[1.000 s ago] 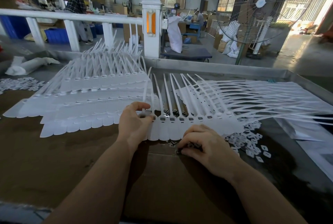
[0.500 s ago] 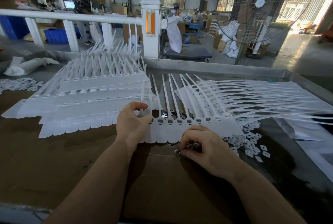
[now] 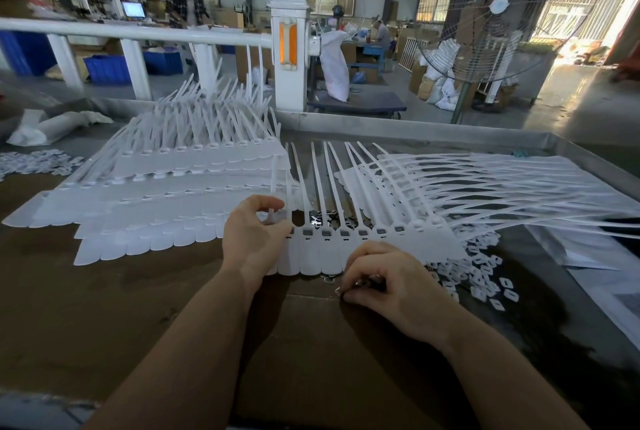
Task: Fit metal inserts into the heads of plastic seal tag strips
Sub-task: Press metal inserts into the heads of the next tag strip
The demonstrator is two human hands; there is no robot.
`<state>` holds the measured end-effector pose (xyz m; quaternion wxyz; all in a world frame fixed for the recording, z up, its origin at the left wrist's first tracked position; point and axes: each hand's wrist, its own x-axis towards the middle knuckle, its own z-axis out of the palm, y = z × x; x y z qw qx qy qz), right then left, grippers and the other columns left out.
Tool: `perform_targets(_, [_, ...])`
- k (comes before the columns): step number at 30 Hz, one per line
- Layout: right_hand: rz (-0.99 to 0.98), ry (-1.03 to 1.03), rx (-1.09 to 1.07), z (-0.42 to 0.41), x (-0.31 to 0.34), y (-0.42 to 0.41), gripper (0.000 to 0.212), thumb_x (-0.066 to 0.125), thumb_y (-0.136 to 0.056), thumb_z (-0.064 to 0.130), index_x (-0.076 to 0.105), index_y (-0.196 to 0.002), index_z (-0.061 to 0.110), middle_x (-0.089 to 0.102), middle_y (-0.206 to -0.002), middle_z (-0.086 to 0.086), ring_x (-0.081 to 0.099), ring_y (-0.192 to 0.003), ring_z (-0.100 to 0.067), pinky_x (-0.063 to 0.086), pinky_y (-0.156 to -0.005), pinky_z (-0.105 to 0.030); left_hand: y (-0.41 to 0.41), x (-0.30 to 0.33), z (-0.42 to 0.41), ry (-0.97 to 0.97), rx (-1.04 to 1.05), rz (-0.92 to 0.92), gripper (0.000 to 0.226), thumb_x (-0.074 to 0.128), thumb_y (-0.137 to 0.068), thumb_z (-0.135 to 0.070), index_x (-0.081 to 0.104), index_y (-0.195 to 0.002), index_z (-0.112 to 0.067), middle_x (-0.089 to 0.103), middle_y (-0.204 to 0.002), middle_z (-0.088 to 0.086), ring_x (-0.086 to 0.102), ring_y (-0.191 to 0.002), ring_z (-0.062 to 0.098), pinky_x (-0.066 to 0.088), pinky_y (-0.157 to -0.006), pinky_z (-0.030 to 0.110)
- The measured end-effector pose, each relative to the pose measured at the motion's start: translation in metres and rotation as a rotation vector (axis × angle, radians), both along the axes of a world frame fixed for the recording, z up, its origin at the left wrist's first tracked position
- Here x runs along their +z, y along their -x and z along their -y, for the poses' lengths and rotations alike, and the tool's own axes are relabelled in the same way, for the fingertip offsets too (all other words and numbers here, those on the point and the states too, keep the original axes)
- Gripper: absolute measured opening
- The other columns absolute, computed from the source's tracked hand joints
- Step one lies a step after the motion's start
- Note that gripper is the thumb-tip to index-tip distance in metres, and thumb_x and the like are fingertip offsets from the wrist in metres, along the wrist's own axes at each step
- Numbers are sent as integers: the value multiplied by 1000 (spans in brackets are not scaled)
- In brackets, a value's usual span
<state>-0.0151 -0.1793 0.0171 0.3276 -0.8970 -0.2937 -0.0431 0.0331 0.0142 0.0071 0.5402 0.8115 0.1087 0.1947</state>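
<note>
A joined row of white plastic seal tag strips (image 3: pixel 332 249) lies flat before me, heads up, with dark inserts showing in several heads (image 3: pixel 381 231). My left hand (image 3: pixel 254 239) rests on the row's left end, thumb and fingers pinching a strip near its head. My right hand (image 3: pixel 388 279) sits just below the row with curled fingers holding small metal inserts (image 3: pixel 363 282). Loose metal inserts (image 3: pixel 317 218) lie on the table behind the heads.
Stacked rows of white strips (image 3: pixel 166 194) fill the left of the brown table (image 3: pixel 104 308). More strips (image 3: pixel 485 187) fan out to the right. Small white plastic pieces (image 3: pixel 481 277) are scattered right of my hand. A metal rim (image 3: pixel 415 128) bounds the far side.
My left hand has shifted slightly on the row's left end, and the fingers of my right hand have worked the inserts while it stayed below the row. A person in the background walked right.
</note>
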Motion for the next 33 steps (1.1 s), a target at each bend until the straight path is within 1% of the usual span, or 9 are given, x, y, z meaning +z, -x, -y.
perform_targets(4, [-20,-159,-57,3,2,1,14,68,-81,9,66,-76,23,61,-78,15,57,-75,-1,45,-70,-13,1,2,-2,39,-1,-15,27,71,-79,-10,61,-101,-23,54,-107,-7,45,-94,8,30,-57,7])
perform_targets(6, [-5,-275,-138,8,4,-1,17,67,-82,6,66,-75,23,62,-72,13,58,-67,-4,43,-62,-10,1,3,-5,65,-11,-14,28,71,-77,-8,62,-99,-22,57,-110,-4,47,-95,10,30,-57,8])
perform_targets(8, [16,-356,-228,13,5,-3,17,66,-82,7,66,-76,22,64,-72,9,57,-69,-1,43,-64,-9,1,3,-7,84,-24,-11,28,71,-75,-6,63,-97,-21,59,-112,-2,49,-98,11,31,-59,10])
perform_targets(11, [9,-466,-338,18,4,-7,16,65,-83,7,65,-77,21,65,-73,4,59,-72,-6,49,-68,-19,2,3,-8,94,-30,-16,27,70,-76,-6,63,-97,-21,59,-113,-2,49,-98,12,31,-59,11])
perform_targets(15, [53,-455,-463,20,0,-9,14,65,-84,8,65,-77,20,65,-70,0,62,-70,-18,54,-68,-34,2,2,-7,96,-22,-20,25,69,-77,-7,63,-95,-23,59,-111,-3,48,-96,11,31,-58,11])
perform_targets(21, [51,-536,-555,25,1,-10,18,70,-78,6,71,-74,24,69,-69,8,64,-71,-3,51,-69,-14,0,-1,-8,45,-17,-11,26,71,-77,-10,61,-94,-26,57,-105,-6,47,-91,8,29,-58,10])
perform_targets(26, [5,-569,-552,25,3,-9,12,70,-79,10,72,-77,21,69,-65,4,64,-68,-4,52,-67,-18,-1,-2,-10,40,-64,-3,25,71,-80,-16,60,-101,-25,54,-107,-8,46,-97,10,30,-59,11])
perform_targets(29, [26,-598,-573,26,3,-11,14,70,-79,8,70,-80,21,69,-70,4,65,-70,-5,51,-67,-11,-1,-1,-13,129,-98,8,27,71,-80,-14,61,-104,-22,53,-108,-9,48,-94,8,33,-60,11])
perform_targets(33, [98,-670,-619,28,1,-13,23,68,-82,10,68,-101,23,69,-80,5,65,-75,-4,46,-67,-6,1,2,-17,303,-143,-17,30,68,-80,-5,64,-104,-22,56,-97,-17,58,-83,0,45,-60,13])
